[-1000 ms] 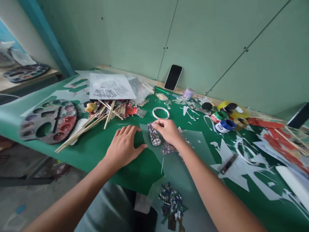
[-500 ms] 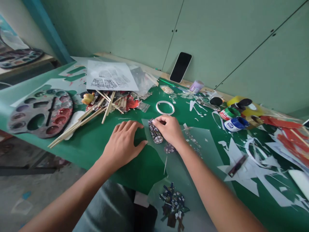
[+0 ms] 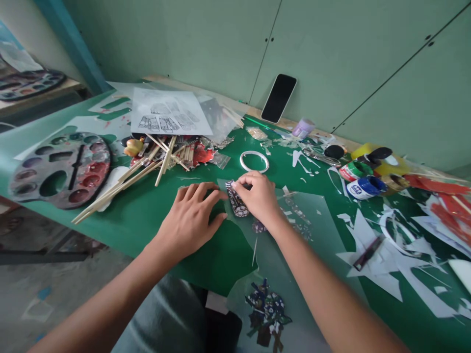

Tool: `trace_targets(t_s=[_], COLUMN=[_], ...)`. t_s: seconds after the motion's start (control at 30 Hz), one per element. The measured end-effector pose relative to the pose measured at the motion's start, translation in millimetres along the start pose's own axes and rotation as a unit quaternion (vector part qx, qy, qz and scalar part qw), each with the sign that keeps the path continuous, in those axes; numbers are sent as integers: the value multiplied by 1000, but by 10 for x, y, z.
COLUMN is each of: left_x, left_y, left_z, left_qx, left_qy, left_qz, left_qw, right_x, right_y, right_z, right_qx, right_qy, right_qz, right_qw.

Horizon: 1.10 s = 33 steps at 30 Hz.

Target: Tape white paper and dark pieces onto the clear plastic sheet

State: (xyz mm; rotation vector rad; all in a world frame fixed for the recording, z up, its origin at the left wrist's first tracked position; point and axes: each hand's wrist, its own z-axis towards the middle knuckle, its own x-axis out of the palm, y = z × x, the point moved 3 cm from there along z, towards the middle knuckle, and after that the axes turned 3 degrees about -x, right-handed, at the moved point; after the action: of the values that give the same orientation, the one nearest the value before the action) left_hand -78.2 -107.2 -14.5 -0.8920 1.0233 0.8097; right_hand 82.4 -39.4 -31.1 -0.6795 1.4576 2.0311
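A dark piece of cut-out with a pale floral pattern lies on a clear plastic sheet in front of me. My right hand is closed in a pinch at its upper right edge; the fingertips are partly hidden. To the left of the piece, my left hand rests on the green table with fingers apart, its index fingertip close to the piece's edge. Another small patterned scrap shows under my right wrist. Nearer my lap, a heap of dark blue and brown patterned scraps sits on the plastic.
A white ring lies beyond my hands. On the left are a paint palette, wooden sticks and a printed sheet. Paint jars, white paper offcuts and a cutter knife lie right. A phone leans on the wall.
My left index finger has stretched rightward toward the patterned piece. My right hand keeps its pinch at nearly the same spot. The view has shifted slightly.
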Motion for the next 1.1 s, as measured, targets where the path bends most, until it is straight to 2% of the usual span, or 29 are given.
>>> trace_targets(t_s=[0.17, 0.4, 0.5, 0.57, 0.67, 0.73, 0.8, 0.97, 1.1], left_x=[32, 56, 34, 12, -5, 1, 14, 26, 38], left_y=[-28, -35, -28, -14, 23, 48, 58, 17, -1], left_z=[-9, 42, 83, 111, 147, 163, 172, 186, 211], left_qx=[28, 49, 56, 61, 66, 65, 65, 56, 73], left_qy=[6, 37, 47, 45, 42, 40, 34, 21, 27], left_qz=[4, 29, 21, 15, 5, 6, 16, 42, 68], left_qw=[1000, 998, 997, 997, 997, 997, 997, 997, 995], right_x=[8, -17, -100, -159, -183, -167, -160, -201, -278], right_y=[1, 5, 4, 28, 71, 85, 94, 131, 113], right_z=[-18, -9, -36, -131, -400, -601, -757, -917, -952], right_qx=[-22, 5, -30, -84, -158, -177, -179, -174, -179], right_qy=[-12, -3, -7, 5, 74, 128, 155, 167, 151], right_qz=[-11, -29, 0, 0, -35, -74, -107, -132, -72], right_qw=[1000, 1000, 1000, 996, 984, 973, 966, 961, 969])
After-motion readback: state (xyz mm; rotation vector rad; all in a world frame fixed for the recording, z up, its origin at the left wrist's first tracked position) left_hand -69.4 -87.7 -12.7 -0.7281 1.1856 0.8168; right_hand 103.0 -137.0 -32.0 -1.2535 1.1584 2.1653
